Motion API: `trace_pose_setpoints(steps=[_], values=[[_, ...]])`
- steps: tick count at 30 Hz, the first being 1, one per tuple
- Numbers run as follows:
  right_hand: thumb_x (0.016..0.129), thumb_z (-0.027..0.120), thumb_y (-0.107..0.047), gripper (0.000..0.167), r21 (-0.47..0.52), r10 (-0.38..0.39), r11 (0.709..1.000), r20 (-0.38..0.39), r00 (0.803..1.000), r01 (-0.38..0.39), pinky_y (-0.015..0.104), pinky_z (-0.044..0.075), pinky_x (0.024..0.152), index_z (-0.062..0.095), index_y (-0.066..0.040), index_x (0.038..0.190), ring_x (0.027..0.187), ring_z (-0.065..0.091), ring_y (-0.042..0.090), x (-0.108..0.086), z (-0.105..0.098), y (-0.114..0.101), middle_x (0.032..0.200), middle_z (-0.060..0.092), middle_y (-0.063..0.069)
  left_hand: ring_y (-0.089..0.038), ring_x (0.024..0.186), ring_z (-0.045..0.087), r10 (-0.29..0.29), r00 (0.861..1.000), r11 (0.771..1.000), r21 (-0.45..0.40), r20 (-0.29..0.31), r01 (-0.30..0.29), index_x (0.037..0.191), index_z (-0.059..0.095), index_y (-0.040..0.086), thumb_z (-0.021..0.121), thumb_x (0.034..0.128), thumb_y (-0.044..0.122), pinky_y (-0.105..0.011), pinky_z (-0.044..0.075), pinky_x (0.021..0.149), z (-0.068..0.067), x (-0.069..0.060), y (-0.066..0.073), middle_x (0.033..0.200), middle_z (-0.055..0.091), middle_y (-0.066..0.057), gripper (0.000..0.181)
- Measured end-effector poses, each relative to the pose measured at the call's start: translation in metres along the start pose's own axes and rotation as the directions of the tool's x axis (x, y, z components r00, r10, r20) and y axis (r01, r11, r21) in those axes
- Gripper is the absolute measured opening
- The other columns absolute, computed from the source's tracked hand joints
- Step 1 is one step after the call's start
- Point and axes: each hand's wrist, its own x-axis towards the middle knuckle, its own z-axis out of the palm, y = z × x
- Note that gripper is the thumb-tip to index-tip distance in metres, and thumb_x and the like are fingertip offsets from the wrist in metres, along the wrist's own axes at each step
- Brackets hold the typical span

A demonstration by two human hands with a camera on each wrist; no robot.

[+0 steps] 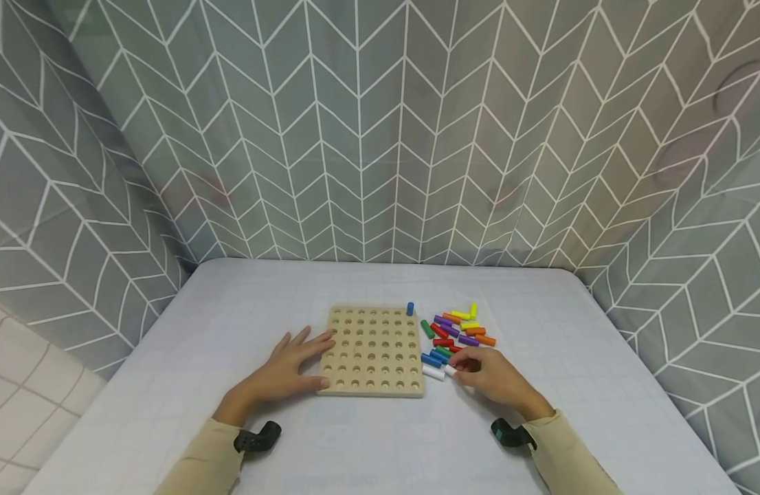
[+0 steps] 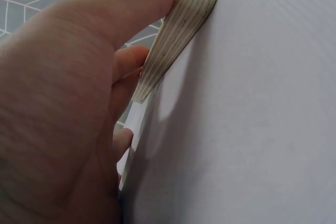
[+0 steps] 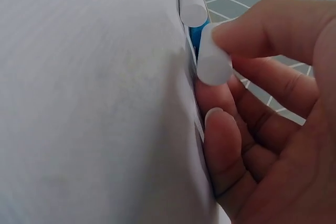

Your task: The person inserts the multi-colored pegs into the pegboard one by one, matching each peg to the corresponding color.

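Note:
A square wooden pegboard (image 1: 371, 357) with rows of round holes lies on the table, and one blue peg (image 1: 410, 309) stands upright at its far right corner. Spread along the board's left edge, my left hand (image 1: 293, 366) touches it with thumb and fingertips; the left wrist view shows the thumb against the layered wooden side (image 2: 181, 24). My right hand (image 1: 491, 375) pinches a white peg (image 3: 214, 61) between thumb and fingers, low over the table. Another white peg (image 1: 433, 372) lies beside the board, close to blue pegs (image 1: 431, 361).
Right of the board lies a loose pile of pegs: green (image 1: 427, 329), red (image 1: 443, 342), purple (image 1: 468, 340), orange (image 1: 486, 339) and yellow (image 1: 473, 311). A white cloth covers the table (image 1: 367, 447). Patterned grey curtains (image 1: 380, 137) hang behind and at both sides.

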Motion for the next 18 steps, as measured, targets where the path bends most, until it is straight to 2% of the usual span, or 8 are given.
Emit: trace_pose_setpoints(steps=[6,13,18], values=[[0.092,0.072,-0.016,0.018,0.080,-0.004,0.997,-0.006,1.000,0.005,0.026,0.054,0.072,0.072,-0.011,0.110,0.089,0.057,0.021,0.0002,-0.0036,0.0025,0.095,0.064,0.003,-0.037,0.152,0.009,0.000,1.000,1.000,0.004,-0.005,0.000,0.151,0.047,0.020,0.071,0.0852,0.057,-0.059,-0.006,0.119,0.0012,-0.0008,-0.0005,0.162,0.031,0.008,0.079],[0.094,0.071,-0.019,0.026,0.220,0.037,0.975,-0.009,0.999,-0.034,0.028,0.054,0.064,0.070,-0.006,0.117,0.079,0.060,0.022,-0.0021,-0.0086,0.0014,0.111,0.063,0.010,-0.036,0.152,0.008,-0.005,1.000,1.000,0.014,0.000,0.005,0.152,0.046,0.021,0.069,0.0855,0.059,-0.058,-0.006,0.119,0.0026,-0.0008,-0.0008,0.162,0.029,0.009,0.080],[0.094,0.072,-0.021,0.031,0.269,0.072,0.961,-0.004,0.997,-0.069,0.029,0.056,0.065,0.069,-0.005,0.121,0.078,0.062,0.025,0.0022,-0.0098,0.0030,0.107,0.066,0.010,-0.036,0.152,0.009,0.005,1.000,1.000,0.015,-0.016,-0.005,0.152,0.046,0.021,0.069,0.0858,0.058,-0.059,-0.006,0.119,0.0044,-0.0003,-0.0029,0.162,0.030,0.008,0.079]])
